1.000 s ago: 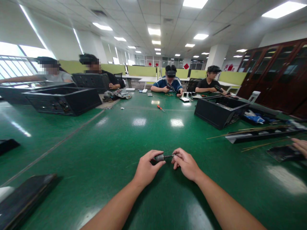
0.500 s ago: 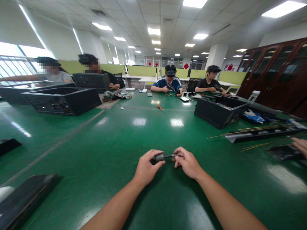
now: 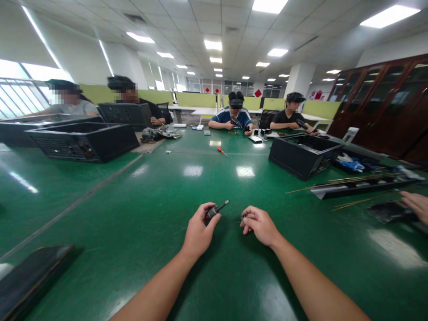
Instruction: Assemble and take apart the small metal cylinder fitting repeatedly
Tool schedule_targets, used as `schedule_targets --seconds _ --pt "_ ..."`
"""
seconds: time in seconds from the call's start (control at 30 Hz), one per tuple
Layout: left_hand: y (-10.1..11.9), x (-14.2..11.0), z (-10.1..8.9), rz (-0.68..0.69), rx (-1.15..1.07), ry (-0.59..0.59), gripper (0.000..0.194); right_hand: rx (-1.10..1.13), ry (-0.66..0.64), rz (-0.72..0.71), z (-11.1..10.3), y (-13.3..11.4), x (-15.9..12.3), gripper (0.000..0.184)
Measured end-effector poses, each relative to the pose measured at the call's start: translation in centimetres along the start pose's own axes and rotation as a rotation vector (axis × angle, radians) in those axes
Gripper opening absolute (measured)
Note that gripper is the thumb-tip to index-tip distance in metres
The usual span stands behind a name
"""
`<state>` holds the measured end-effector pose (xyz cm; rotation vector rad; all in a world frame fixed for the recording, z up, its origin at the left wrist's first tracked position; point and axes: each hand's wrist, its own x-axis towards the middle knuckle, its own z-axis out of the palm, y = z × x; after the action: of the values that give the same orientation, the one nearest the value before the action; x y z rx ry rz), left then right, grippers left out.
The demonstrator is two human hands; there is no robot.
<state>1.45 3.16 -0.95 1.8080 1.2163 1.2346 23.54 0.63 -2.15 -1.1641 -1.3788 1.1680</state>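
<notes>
My left hand [image 3: 199, 232] is closed around a small motor [image 3: 212, 211], a grey metal cylinder with a long dark shaft. The shaft points up and to the right, its tip free in the air. Across a short gap, my right hand [image 3: 259, 225] has its fingers pinched together on a tiny metal piece [image 3: 244, 217], too small to name. Both hands are just above the green table [image 3: 160, 214], and the two pieces are apart.
An orange screwdriver [image 3: 221, 151] lies ahead. Black computer cases stand at right [image 3: 294, 156] and left [image 3: 83, 142]. Thin brass-coloured rods [image 3: 351, 180] lie at right, near another person's hand [image 3: 416, 205]. A dark flat panel [image 3: 36, 276] is front left. Several people sit across the table.
My left hand has moved slightly left and tilted the motor's shaft upward. The shaft, which met my right fingers before, is now away from them. My right hand has barely moved.
</notes>
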Motion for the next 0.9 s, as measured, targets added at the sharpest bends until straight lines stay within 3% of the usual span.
schedule_targets --seconds 0.2,0.4,0.5,0.6,0.7,0.77,0.9 --pt "-0.9 0.8 -0.4 -0.094 -0.087 0.074 0.044 0.005 0.013 0.026 0.0 0.5 0.5 0.021" --pt "-0.7 1.2 -3.2 -0.153 0.014 0.187 0.048 0.014 0.007 0.028 0.1 0.6 0.9 0.031" --pt "0.2 0.7 -6.1 -0.153 0.019 0.233 0.05 0.01 0.006 0.022 0.2 0.7 1.0 0.033" --pt "0.1 -0.8 -10.4 -0.171 0.092 0.268 0.062 0.004 0.0 0.014 0.2 0.8 1.1 0.034" --pt "-1.3 -3.0 -15.2 -0.243 0.354 0.286 0.08 -0.005 -0.01 0.003 0.3 0.9 1.3 0.033" --pt "-2.4 -4.7 -17.9 -0.271 0.523 0.28 0.082 -0.011 -0.016 -0.004 0.4 0.9 1.3 0.033" --pt "-3.8 -7.7 -21.2 -0.203 0.747 0.3 0.076 -0.007 -0.023 -0.015 0.5 0.8 1.1 0.035"
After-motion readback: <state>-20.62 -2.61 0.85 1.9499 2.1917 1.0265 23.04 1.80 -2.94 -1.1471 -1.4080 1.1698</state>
